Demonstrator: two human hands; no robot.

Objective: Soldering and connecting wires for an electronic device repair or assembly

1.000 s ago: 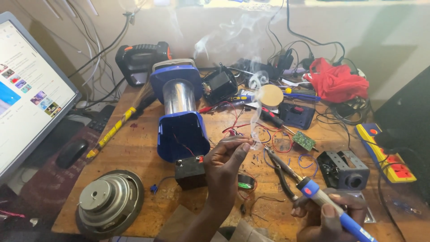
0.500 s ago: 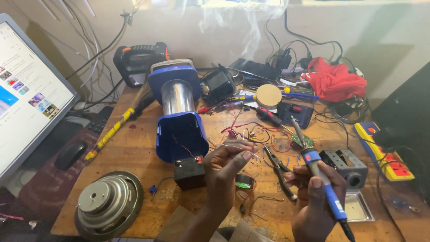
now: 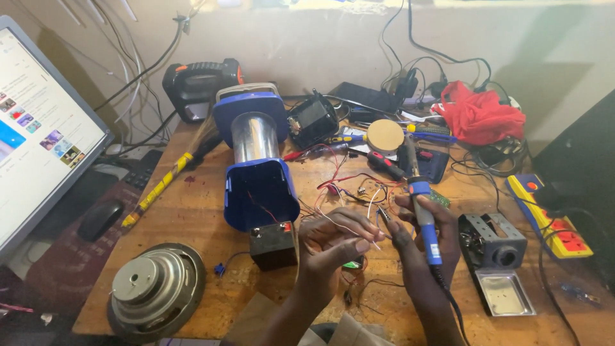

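Note:
My left hand [image 3: 336,247] pinches a thin white wire [image 3: 339,224] between thumb and fingers, low in the middle of the wooden table [image 3: 192,211]. My right hand [image 3: 423,240] grips a blue-handled soldering iron [image 3: 423,211] upright, tip pointing away from me, close beside the left hand. A tangle of red and white wires [image 3: 359,189] lies just beyond both hands. A small black battery [image 3: 273,245] with a red terminal sits left of my left hand, in front of a blue and silver lantern [image 3: 256,160] lying open.
A round speaker [image 3: 154,291] rests at the near left corner. A monitor [image 3: 38,134] and mouse [image 3: 99,220] stand at left. A metal soldering stand with tray [image 3: 500,256], a yellow power strip [image 3: 544,218], a red cloth [image 3: 480,115] and tools crowd the right and back.
My right hand has come up and left with the soldering iron, turning it from slanted low at the right to upright beside my left hand. The smoke has thinned away.

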